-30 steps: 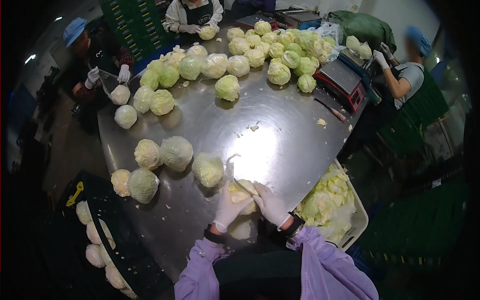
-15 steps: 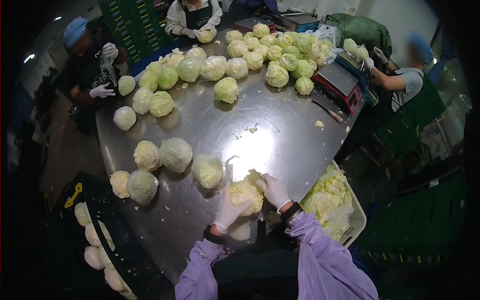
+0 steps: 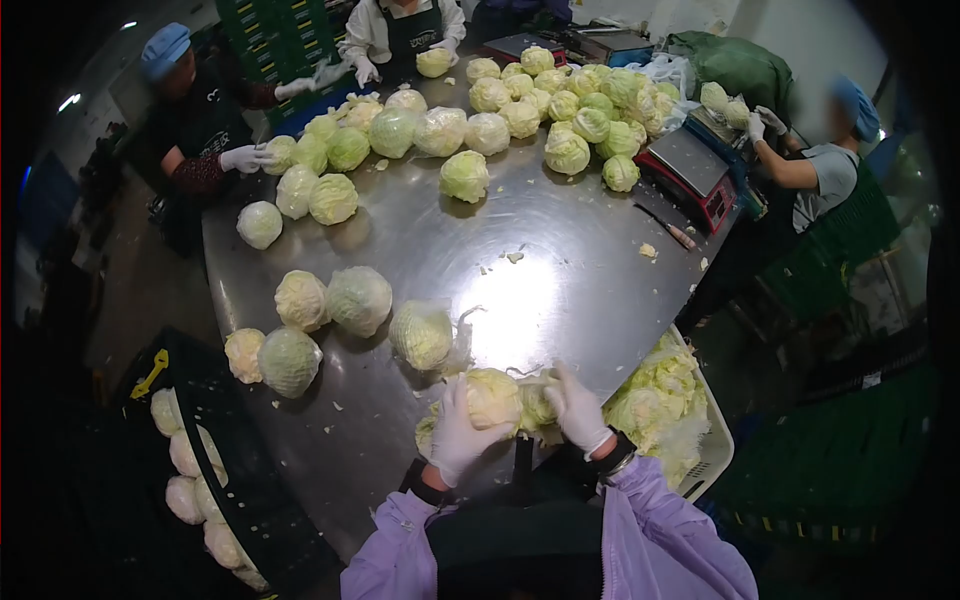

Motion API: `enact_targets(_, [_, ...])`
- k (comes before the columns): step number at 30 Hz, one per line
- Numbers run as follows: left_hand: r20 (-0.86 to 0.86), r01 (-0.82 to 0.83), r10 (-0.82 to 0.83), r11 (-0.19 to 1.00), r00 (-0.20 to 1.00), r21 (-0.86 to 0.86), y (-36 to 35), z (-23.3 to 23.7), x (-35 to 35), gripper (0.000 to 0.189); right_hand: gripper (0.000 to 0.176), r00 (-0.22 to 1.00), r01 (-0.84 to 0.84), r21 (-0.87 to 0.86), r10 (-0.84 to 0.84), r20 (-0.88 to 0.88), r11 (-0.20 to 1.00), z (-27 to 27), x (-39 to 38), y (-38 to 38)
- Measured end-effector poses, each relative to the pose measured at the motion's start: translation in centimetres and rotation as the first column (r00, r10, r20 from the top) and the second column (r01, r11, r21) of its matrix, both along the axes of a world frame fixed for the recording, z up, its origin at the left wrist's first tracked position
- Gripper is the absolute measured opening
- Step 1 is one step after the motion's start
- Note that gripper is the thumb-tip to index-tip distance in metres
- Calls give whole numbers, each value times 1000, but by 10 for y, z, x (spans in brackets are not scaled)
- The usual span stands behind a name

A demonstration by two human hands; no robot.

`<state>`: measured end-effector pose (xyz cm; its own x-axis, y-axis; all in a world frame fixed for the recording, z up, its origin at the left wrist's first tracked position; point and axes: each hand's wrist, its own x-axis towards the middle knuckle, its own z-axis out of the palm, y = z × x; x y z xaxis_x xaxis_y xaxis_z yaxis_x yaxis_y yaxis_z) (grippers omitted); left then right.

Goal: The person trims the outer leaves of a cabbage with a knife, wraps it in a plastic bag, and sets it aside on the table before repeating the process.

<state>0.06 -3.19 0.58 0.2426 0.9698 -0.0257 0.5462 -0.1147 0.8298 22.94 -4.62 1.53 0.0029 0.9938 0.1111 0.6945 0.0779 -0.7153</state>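
At the near edge of the steel table, both my white-gloved hands are on one pale green cabbage. My left hand cups its left side and front. My right hand grips loose outer leaves on its right side, which are pulled away from the head. No knife blade shows in either hand. Purple sleeves cover my forearms.
A film-wrapped cabbage and more heads lie to the left. A white crate of trimmed leaves stands to the right, a black crate of cabbages to the left. A red scale, a knife, a far cabbage pile and three other workers ring the table.
The knife blade seen in my right hand earlier is gone from view. That hand now grips outer leaves and peels them to the right. A worker at far left reached out to another cabbage.
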Motion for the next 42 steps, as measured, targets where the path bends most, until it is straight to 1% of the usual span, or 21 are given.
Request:
enact_targets(1, [-64, 28, -27, 999, 998, 14, 2, 5, 6, 110, 61, 997, -65, -157, 72, 42, 986, 14, -13, 0])
enact_targets(3, [-124, 62, -57, 997, 991, 37, 7, 8, 12, 109, 61, 980, -183, 22, 180, 86, 983, 4, -34, 1])
enact_targets(6, [-156, 56, -42, 995, 987, 85, 9, 10, 8, 96, 60, 980, -188, 16, 187, 61, 982, -11, -49, 9])
enact_targets(8, [-111, 89, -105, 986, 988, -140, 10, 24, 6, 103, 56, 979, -192, -47, 195, 65, 980, -2, -51, 13])
enact_targets(9, [-116, 88, -105, 986, 988, -143, 9, 21, 5, 103, 52, 979, -179, -112, 188, 73, 977, 1, -51, 14])
enact_targets(11, [-147, 89, -78, 994, 986, 70, 8, 10, 8, 101, 45, 979, -179, -95, 187, 87, 979, 4, -47, 19])
enact_targets(16, [-121, 127, -119, 990, 985, 61, 12, 3, -1, 103, 32, 967, -247, -54, 250, 57, 967, 3, -21, 47])
enact_targets(18, [-123, 150, -142, 987, 982, 52, 13, 0, -12, 105, 35, 950, -220, -347, 119, -290, 912, 16, -9, 62])
enact_targets(19, [-55, 196, -195, 980, 979, 20, 15, -7, -19, 106, 35, 949, -221, -344, 120, -291, 912, 10, -4, 64])
enact_targets(21, [12, 250, -250, 968, 968, -1, 16, -9, -31, 108, 37, 816, -226, -540, -145, -559, 811, -13, 6, 75])
enact_targets(24, [55, 303, -301, 952, 952, -38, 17, 1, -37, 109, 33, 752, -206, -552, -230, -618, 808, -9, 0, 66])
enact_targets(25, [79, 312, -308, 949, 948, -45, 17, 5, -37, 109, 42, 760, -216, -448, -139, -635, 867, -18, -6, 62])
enact_targets(26, [63, 312, -310, 950, 948, -22, 16, -7, -39, 110, 63, 878, -211, -523, -75, -473, 826, -3, -9, 57])
enact_targets(27, [77, 329, -329, 944, 941, 14, 16, -15, -40, 110, 81, 858, -256, -470, -26, -513, 845, -17, -15, 51])
enact_targets(28, [124, 352, -351, 936, 928, 21, 16, -4, -36, 110, 91, 933, -229, -249, 139, -332, 941, -25, -22, 45])
enact_targets(31, [55, 462, -464, 885, 884, 49, 16, 10, -25, 105, 76, 979, -191, -395, 206, -3, 899, -13, -25, 49])
enact_targets(32, [49, 469, -472, 881, 881, 61, 14, 14, -20, 105, 76, 980, -184, -383, 199, 0, 905, -15, -22, 50])
enact_targets(34, [-33, 572, -572, 812, 819, 119, 14, 19, -14, 100, 61, 971, -196, -401, 234, 46, 895, -17, -14, 51])
enact_targets(39, [-44, 600, -600, 790, 799, 125, 11, 17, -16, 92, 49, 974, -203, -266, 221, 39, 942, -24, -7, 38])
enact_targets(41, [-64, 551, -548, 822, 834, 142, 5, 21, -17, 84, 47, 987, -157, -385, 151, -44, 909, -8, -10, 33])
enact_targets(42, [-67, 552, -548, 822, 834, 143, 4, 19, -16, 84, 47, 987, -157, -383, 151, -45, 910, -9, -7, 35])
